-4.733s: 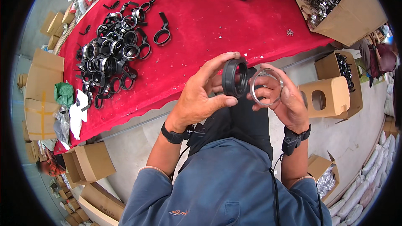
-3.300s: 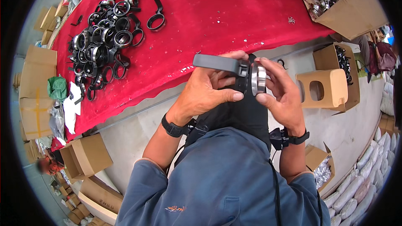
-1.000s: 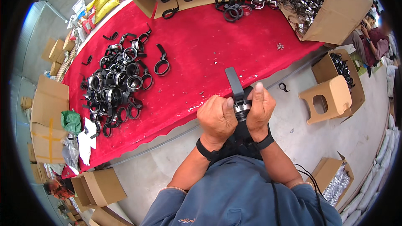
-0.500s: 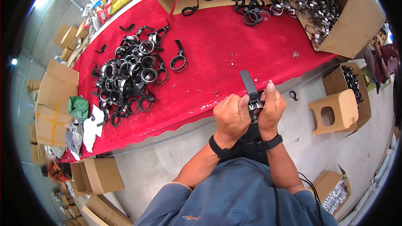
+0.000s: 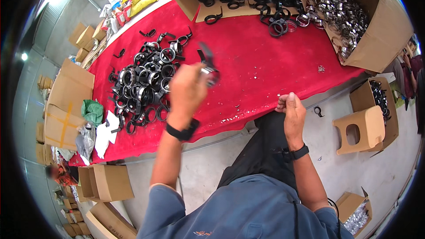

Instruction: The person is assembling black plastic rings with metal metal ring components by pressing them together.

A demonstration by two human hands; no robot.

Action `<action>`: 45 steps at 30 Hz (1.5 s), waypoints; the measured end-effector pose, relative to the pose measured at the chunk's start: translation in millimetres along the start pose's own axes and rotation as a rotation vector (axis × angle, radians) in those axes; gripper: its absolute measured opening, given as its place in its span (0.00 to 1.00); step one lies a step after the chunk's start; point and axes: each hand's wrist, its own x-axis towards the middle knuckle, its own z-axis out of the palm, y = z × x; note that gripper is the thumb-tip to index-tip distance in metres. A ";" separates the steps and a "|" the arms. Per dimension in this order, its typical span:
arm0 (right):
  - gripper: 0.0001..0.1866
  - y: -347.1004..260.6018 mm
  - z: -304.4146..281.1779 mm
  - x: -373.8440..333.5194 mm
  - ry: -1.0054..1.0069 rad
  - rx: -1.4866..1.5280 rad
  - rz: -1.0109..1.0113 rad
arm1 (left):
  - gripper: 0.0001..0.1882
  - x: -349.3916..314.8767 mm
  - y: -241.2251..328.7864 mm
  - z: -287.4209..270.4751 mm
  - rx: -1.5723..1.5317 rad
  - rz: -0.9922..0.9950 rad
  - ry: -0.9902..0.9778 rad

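Blurred by motion, my left hand (image 5: 188, 89) is closed on a black ring with a flat handle (image 5: 211, 76) over the red-covered table, just right of the heap. A silver band shows on that ring. Another black handle shows partly behind it. The heap of black handled rings (image 5: 144, 79), many lined with silver bands, lies left of this hand. Near the table's front edge, my right hand (image 5: 294, 117) is raised with the thumb up and the fingers curled in. Whatever its fingers may hold is hidden.
A carton of black rings (image 5: 201, 14) and a carton of silver bands (image 5: 376, 31) stand along the far side. Loose rings (image 5: 278, 27) lie before them. Right of the table, a tan stool (image 5: 361, 126) stands by an open carton. A green bag (image 5: 92, 112) rests at left.
My hands were together on the handled ring in front of me. The left has carried it up and left toward the heap; the right has let go and stays near the table edge.
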 end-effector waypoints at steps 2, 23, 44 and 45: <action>0.28 7.8 -18.3 6.7 -0.002 -0.066 0.022 | 0.14 23.6 -59.4 -23.1 0.228 -0.106 -0.058; 0.19 62.0 -41.0 125.1 0.163 -0.795 -0.544 | 0.34 225.9 -265.1 270.7 0.415 -0.151 -0.575; 0.10 16.4 -171.9 373.4 0.182 -1.694 -0.617 | 0.13 120.3 -27.6 165.4 0.174 0.371 -1.178; 0.09 11.4 -173.9 387.3 0.098 -1.779 -0.483 | 0.14 101.5 -22.0 154.4 0.198 0.428 -1.127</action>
